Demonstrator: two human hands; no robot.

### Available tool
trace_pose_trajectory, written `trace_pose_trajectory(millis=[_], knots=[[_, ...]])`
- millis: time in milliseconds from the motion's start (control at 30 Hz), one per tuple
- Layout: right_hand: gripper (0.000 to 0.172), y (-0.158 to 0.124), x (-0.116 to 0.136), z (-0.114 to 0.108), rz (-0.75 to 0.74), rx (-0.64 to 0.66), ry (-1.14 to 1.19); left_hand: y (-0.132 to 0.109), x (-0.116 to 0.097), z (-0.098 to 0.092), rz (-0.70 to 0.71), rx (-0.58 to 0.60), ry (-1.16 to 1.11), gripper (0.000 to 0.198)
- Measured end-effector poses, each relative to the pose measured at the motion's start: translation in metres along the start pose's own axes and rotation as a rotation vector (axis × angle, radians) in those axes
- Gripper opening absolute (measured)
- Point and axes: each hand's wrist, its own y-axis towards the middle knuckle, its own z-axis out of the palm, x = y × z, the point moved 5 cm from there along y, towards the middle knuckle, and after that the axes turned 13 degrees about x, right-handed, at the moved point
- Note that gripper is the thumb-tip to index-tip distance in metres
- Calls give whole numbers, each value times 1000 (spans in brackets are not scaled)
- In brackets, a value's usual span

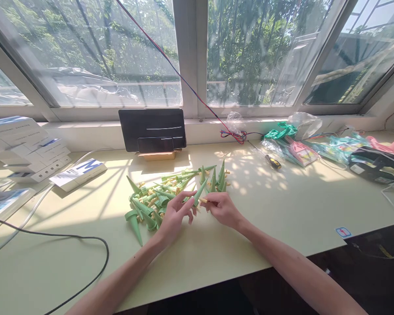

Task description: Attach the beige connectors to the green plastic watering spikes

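A pile of several green cone-shaped plastic spikes (154, 199) with yellow fittings lies on the pale yellow-green table (282, 205). My left hand (174, 217) pinches one green spike (199, 192) that points up and away. My right hand (221, 208) meets it from the right, fingers closed on the yellow end piece (203, 201) at the spike's base. A few spikes (216, 177) stand upright just behind my hands.
A dark tablet (153, 130) leans on a wooden stand by the window. White boxes (29, 151) stack at the left. A black cable (85, 238) curves across the front left. A screwdriver (272, 161), plastic bags (302, 140) and a black device (372, 164) lie at the right.
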Motion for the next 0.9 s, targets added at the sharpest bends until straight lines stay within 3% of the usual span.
trace_pose_trajectory(millis=[600,767,900], knots=[[30,1,-9,2,180,38,265,-1,-8,5,29,-7,54,37],[33,0,-5,0,171,35,195,0,-11,5,20,-30,84,35],[34,0,1,-4,18,10,-28,0,-17,3,4,-60,126,34]])
